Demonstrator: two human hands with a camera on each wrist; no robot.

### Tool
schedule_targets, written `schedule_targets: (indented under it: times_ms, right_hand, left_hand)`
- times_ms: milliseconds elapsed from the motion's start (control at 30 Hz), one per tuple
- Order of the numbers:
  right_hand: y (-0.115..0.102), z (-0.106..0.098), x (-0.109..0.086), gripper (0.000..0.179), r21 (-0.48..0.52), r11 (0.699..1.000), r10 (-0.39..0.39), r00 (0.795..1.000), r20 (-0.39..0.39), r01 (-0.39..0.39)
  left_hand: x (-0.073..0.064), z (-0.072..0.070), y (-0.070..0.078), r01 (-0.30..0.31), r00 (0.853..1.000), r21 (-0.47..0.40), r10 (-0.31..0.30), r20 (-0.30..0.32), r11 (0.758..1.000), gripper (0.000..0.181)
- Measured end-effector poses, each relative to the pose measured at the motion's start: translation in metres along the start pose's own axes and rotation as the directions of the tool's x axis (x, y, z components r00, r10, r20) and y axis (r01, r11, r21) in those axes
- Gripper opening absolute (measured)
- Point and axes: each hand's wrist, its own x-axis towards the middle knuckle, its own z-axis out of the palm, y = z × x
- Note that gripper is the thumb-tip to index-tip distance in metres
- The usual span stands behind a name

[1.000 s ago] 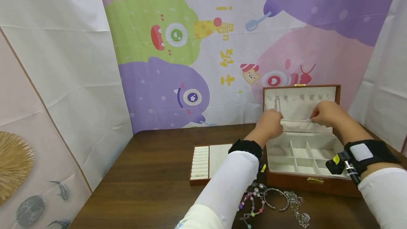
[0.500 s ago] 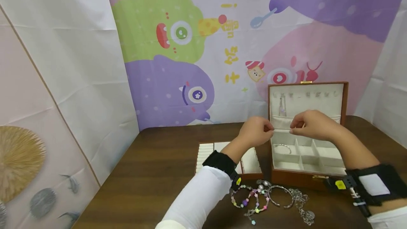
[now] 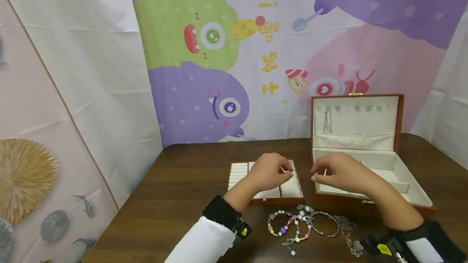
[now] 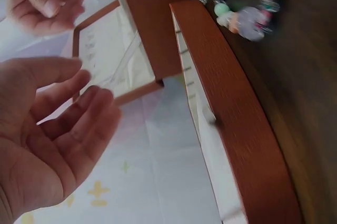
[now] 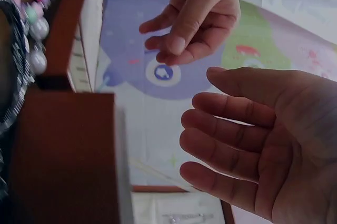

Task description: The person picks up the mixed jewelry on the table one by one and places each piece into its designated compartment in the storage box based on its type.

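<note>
My left hand (image 3: 268,170) hovers over the small jewelry tray (image 3: 272,202), its fingers loosely bent around nothing. Level with it, my right hand (image 3: 340,169) hangs over the front left part of the brown jewelry box (image 3: 347,204), also holding nothing. Both palms face each other across a gap; the wrist views show relaxed fingers with bare palms. The box lid stands raised, and a necklace with a purple pendant (image 3: 327,125) hangs from a hook inside it. My right hand and forearm hide several of the box's compartments.
In front of the box and tray lie beaded bracelets (image 3: 283,230), a silver cuff bangle (image 3: 336,228) and a silver chain (image 3: 351,232). Behind the dark wooden table (image 3: 190,198) hangs a cartoon-printed cloth (image 3: 226,80).
Both hands have come down from the raised lid toward me and to the left, away from the hanging necklace. The view has shifted slightly, and the lid's inside now shows unobstructed.
</note>
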Motion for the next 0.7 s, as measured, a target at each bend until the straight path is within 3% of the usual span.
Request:
schedule_targets:
  times_ms: [367, 567, 700]
  right_hand:
    - [-0.014, 0.021, -0.004, 0.003, 0.031, 0.995, -0.093, 0.993, 0.069, 0.091]
    - [-0.019, 0.034, -0.005, 0.005, 0.045, 0.993, -0.111, 0.988, 0.105, 0.107]
    - [-0.02, 0.042, -0.005, 0.004, 0.062, 0.992, -0.116, 0.983, 0.145, 0.108]
  left_hand:
    - [-0.052, -0.011, -0.019, 0.015, 0.997, -0.015, -0.013, 0.076, 1.0, 0.006]
    - [-0.06, -0.011, -0.024, -0.038, 0.995, -0.032, 0.041, 0.094, 0.999, 0.007]
    - [-0.063, -0.014, -0.024, -0.059, 0.979, 0.011, 0.056, 0.196, 0.998, 0.008]
